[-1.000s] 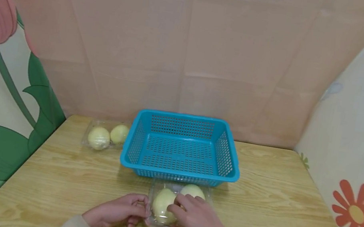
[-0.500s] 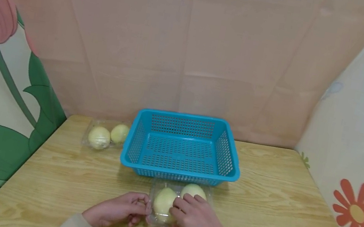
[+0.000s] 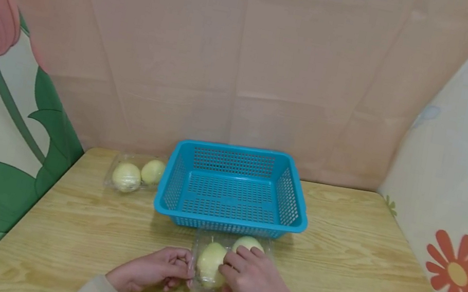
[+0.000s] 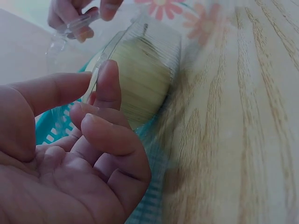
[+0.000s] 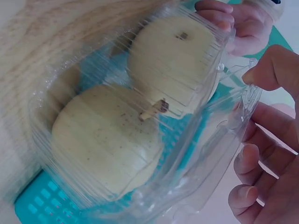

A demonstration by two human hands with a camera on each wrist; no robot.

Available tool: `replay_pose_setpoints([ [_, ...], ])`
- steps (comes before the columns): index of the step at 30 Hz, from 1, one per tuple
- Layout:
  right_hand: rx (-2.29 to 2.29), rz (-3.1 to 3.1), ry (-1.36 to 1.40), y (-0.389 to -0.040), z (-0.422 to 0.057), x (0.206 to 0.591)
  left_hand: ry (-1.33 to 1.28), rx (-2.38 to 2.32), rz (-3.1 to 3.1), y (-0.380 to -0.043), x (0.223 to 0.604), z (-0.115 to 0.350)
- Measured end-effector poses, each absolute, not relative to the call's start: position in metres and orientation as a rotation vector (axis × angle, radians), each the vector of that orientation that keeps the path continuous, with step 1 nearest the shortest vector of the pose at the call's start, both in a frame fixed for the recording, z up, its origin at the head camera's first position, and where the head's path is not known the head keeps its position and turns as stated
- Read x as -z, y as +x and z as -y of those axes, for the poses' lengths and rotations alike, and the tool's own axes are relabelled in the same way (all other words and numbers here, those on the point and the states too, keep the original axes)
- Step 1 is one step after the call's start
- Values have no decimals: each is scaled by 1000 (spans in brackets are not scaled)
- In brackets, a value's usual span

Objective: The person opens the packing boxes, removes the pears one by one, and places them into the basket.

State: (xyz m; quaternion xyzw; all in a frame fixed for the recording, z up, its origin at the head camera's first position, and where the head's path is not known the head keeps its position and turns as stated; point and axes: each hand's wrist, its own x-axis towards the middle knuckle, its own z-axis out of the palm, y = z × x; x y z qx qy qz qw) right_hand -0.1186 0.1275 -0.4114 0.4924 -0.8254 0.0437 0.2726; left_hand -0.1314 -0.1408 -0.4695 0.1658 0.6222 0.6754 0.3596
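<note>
While both hands pinch its rim low in the frame, left hand [image 3: 151, 271] and right hand [image 3: 258, 288], the clear clamshell [image 5: 140, 126] looks thin, slick and crushable; its two pears [image 5: 110, 135] add weight, so edges suit best.

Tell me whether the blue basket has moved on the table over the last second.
No. The blue basket sits at the same spot against the table's back edge, with the far clamshell of pears beside it as before.

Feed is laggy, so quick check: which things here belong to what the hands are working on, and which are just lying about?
In hand:
- clear clamshell box, pinched at its edge by the left hand and the right hand
- two pears inside it

Lying about:
- blue basket, just behind the box
- second clamshell of pears, at the table's far left
</note>
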Motion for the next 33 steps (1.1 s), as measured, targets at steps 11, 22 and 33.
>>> replay_pose_setpoints([
  [11,-135,2185,1349,-121,-130,406,424,-1734,-1610,-130,468,140],
  [22,-282,2162,1316,-125,-135,383,414,-1740,-1637,-127,466,139],
  [33,-375,2108,1231,-123,-148,374,361,-1713,-1735,-126,466,135],
])
